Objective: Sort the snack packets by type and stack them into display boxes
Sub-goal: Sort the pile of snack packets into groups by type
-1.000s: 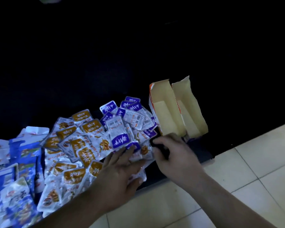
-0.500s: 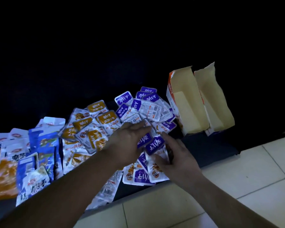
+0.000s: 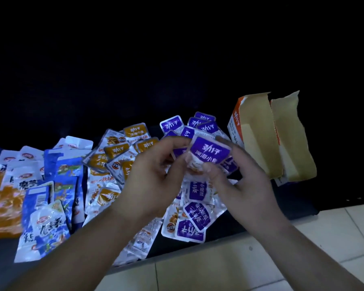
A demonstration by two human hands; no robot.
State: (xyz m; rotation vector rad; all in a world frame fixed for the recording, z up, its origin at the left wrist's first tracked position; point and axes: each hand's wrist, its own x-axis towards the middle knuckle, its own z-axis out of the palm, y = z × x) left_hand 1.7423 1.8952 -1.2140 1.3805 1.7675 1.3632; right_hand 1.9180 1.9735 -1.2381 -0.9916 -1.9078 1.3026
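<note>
Both hands are raised over a heap of snack packets on a dark surface. My right hand pinches a purple packet held up facing me. My left hand has curled fingers at the packet's left edge and seems to grip it or a packet behind it. Several more purple packets lie below and behind the hands. Gold-labelled packets lie to the left. An open cardboard display box with torn flaps stands at the right, empty as far as I can see.
Blue and white packets and orange packets fill the left side. The dark surface ends at a front edge; pale floor tiles lie below it. The background beyond is black.
Both hands have lifted from the pile, bringing a purple packet up between them. The view has shifted, so the pile and box sit further right.
</note>
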